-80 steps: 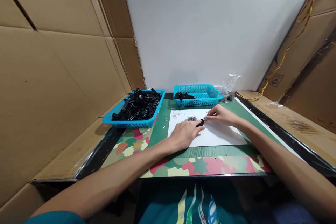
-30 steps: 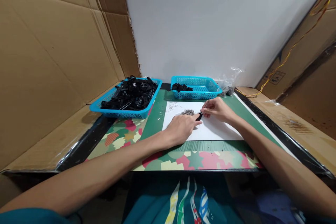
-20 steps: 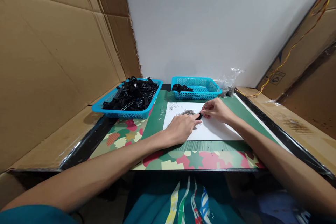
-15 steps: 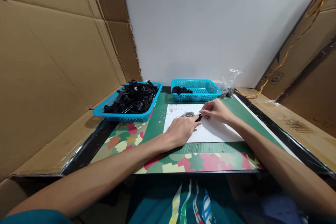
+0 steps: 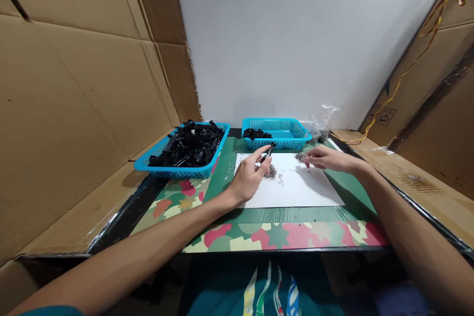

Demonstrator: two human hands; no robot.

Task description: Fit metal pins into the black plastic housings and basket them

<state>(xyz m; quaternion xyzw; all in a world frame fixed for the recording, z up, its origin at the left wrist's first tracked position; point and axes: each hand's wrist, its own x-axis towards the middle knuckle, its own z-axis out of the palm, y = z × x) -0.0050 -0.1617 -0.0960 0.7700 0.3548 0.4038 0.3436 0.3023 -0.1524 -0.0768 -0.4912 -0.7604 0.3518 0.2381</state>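
Between the thumb and fingers of my left hand (image 5: pixel 249 177) a small black plastic part (image 5: pixel 268 152) is held up at a slant above the white paper (image 5: pixel 292 192). Beneath that hand lies a pile of small metal pieces (image 5: pixel 271 173), partly hidden by it. My right hand (image 5: pixel 326 158) is over the paper's far right, its fingers bent together beside a second small pile of metal pieces (image 5: pixel 299 157). Whether its fingertips hold a piece is too small to make out.
On the left stands a blue basket (image 5: pixel 174 172) heaped with black plastic parts (image 5: pixel 188 143). A smaller blue basket (image 5: pixel 292 143) at the back holds some black parts at its left end. Beside it sits a clear plastic bag (image 5: pixel 320 123). Cardboard walls (image 5: pixel 92 59) flank the table.
My hands have come apart. The left has lifted and turned with the black part in it; the right has moved right to the second metal pile. The view has shifted slightly.
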